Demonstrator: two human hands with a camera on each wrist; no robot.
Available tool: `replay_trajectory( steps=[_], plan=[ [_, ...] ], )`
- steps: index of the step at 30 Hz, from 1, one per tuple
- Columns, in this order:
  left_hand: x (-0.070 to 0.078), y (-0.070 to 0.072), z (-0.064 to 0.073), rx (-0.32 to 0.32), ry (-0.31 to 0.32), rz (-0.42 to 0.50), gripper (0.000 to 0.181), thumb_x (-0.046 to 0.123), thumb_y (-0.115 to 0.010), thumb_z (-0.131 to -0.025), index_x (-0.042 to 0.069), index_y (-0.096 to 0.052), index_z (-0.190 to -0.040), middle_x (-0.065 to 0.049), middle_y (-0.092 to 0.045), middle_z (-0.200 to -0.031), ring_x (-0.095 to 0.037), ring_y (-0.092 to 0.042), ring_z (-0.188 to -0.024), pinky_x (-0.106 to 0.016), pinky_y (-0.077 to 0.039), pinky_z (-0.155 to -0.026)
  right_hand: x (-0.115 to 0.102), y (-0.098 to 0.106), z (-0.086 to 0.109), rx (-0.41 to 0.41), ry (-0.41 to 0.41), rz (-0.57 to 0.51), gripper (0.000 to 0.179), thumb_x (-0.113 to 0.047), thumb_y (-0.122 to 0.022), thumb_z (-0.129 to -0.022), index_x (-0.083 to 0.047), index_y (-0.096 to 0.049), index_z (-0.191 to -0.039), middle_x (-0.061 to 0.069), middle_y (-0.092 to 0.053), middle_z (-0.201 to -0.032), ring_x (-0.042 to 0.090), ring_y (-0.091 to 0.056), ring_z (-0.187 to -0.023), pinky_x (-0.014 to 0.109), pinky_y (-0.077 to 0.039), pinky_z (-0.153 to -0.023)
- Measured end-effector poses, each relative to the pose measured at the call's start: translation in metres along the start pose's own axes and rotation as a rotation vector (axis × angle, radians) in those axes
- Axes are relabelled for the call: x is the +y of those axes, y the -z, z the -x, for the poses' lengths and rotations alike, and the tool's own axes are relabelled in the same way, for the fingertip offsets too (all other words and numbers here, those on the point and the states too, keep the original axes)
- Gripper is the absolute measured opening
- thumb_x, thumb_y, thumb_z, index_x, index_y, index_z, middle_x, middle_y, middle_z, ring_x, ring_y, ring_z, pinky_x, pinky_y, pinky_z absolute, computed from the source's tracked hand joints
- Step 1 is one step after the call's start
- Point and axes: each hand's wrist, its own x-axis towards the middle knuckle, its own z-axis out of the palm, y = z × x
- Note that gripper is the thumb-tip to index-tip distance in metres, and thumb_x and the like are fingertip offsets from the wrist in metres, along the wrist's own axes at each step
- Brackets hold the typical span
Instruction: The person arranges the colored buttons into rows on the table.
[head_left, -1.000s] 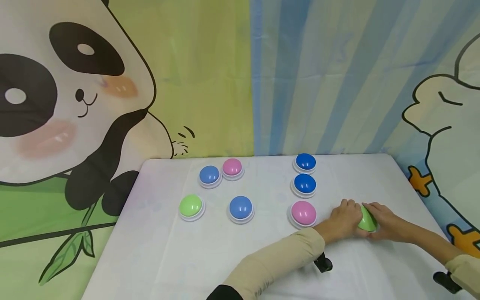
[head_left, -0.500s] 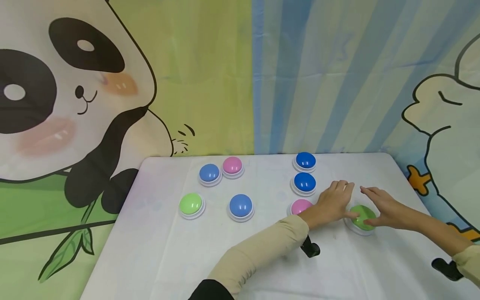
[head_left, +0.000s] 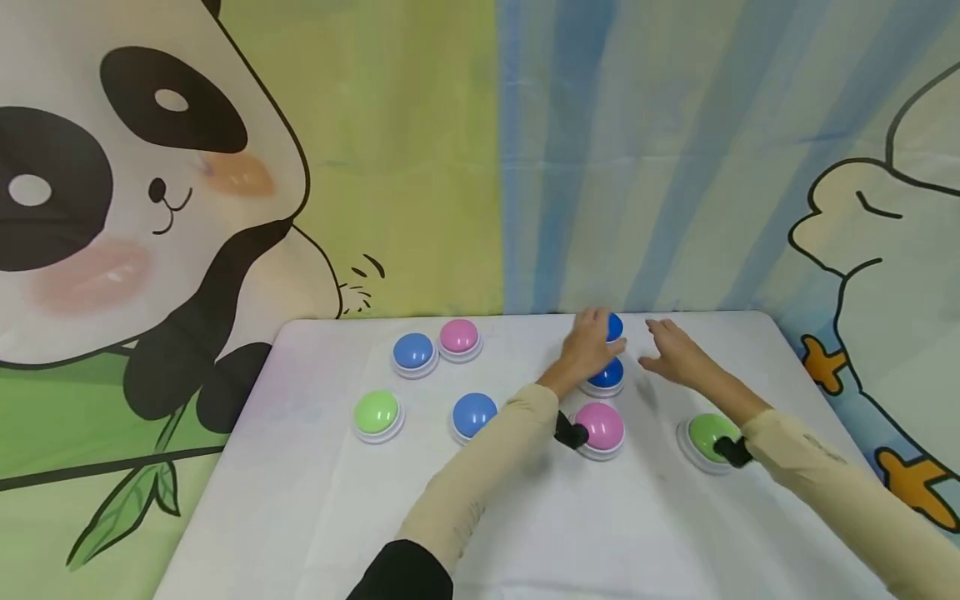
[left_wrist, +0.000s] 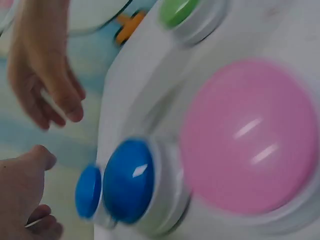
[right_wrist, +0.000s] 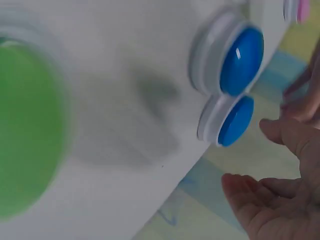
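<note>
My left hand (head_left: 587,348) hovers over the two blue dome buttons at the right back, fingers loosely bent and holding nothing. It partly covers the far blue button (head_left: 616,327) and the nearer blue button (head_left: 609,372) in the head view. To their right, my right hand (head_left: 681,357) is raised with thumb and fingers spread around nothing. In the right wrist view both blue domes (right_wrist: 242,61) show on white round bases, apart from the right fingers. A pink button (head_left: 602,425) sits nearer me, below the left wrist. Under my right wrist lies a green button (head_left: 708,435).
More buttons stand on the left half of the white table (head_left: 300,500): a blue one (head_left: 413,351) beside a pink one (head_left: 459,336), a green one (head_left: 376,412), and another blue one (head_left: 472,414) close to my left sleeve. A printed cloth (head_left: 420,167) hangs behind.
Both hands have let go of the right green button, lifted, and moved back and left to the blue pair. The green button now stands on the table.
</note>
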Motion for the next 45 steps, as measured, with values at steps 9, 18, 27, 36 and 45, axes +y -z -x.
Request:
replay_trajectory(
  steps=[9, 18, 27, 36, 45],
  plan=[
    [-0.046, 0.007, -0.029, -0.083, 0.145, 0.261, 0.058, 0.021, -0.062, -0.095, 0.012, -0.039, -0.147, -0.007, -0.043, -0.150, -0.024, -0.043, -0.138, -0.039, -0.041, -0.113, 0.002, -0.030, -0.085, -0.182, -0.235, -0.176, 0.078, -0.019, -0.065, -0.091, 0.017, -0.021, -0.145, 0.039, -0.032, -0.146, 0.051, -0.034, -0.136, 0.058, -0.034, -0.112],
    [-0.037, -0.011, -0.033, -0.108, 0.106, 0.254, 0.058, 0.018, -0.067, -0.091, 0.012, -0.044, -0.145, -0.007, -0.049, -0.147, -0.025, -0.047, -0.135, -0.040, -0.041, -0.113, 0.012, -0.035, -0.085, -0.159, -0.264, -0.166, 0.069, -0.020, -0.067, -0.090, 0.015, -0.035, -0.139, 0.035, -0.045, -0.138, 0.048, -0.045, -0.128, 0.056, -0.038, -0.110],
    [-0.039, -0.012, -0.034, -0.101, 0.103, 0.276, 0.058, 0.019, -0.068, -0.090, 0.014, -0.045, -0.144, -0.007, -0.050, -0.145, -0.026, -0.048, -0.135, -0.041, -0.042, -0.112, 0.017, -0.034, -0.086, -0.170, -0.263, -0.187, 0.072, -0.022, -0.069, -0.089, 0.014, -0.033, -0.141, 0.035, -0.043, -0.140, 0.048, -0.044, -0.129, 0.057, -0.039, -0.110],
    [-0.040, -0.012, -0.035, -0.086, 0.109, 0.299, 0.057, 0.019, -0.067, -0.091, 0.015, -0.046, -0.143, -0.006, -0.050, -0.146, -0.025, -0.047, -0.136, -0.040, -0.040, -0.114, 0.022, -0.036, -0.084, -0.120, -0.211, -0.160, 0.072, -0.022, -0.069, -0.088, 0.015, -0.035, -0.140, 0.036, -0.044, -0.137, 0.048, -0.044, -0.127, 0.057, -0.040, -0.108],
    [-0.041, -0.011, -0.033, -0.095, 0.083, 0.299, 0.054, 0.019, -0.066, -0.092, 0.014, -0.047, -0.142, -0.007, -0.053, -0.144, -0.024, -0.049, -0.133, -0.037, -0.042, -0.112, 0.022, -0.041, -0.082, -0.085, -0.169, -0.127, 0.075, -0.027, -0.072, -0.086, 0.016, -0.038, -0.137, 0.036, -0.048, -0.130, 0.047, -0.048, -0.122, 0.057, -0.043, -0.106]
  ],
)
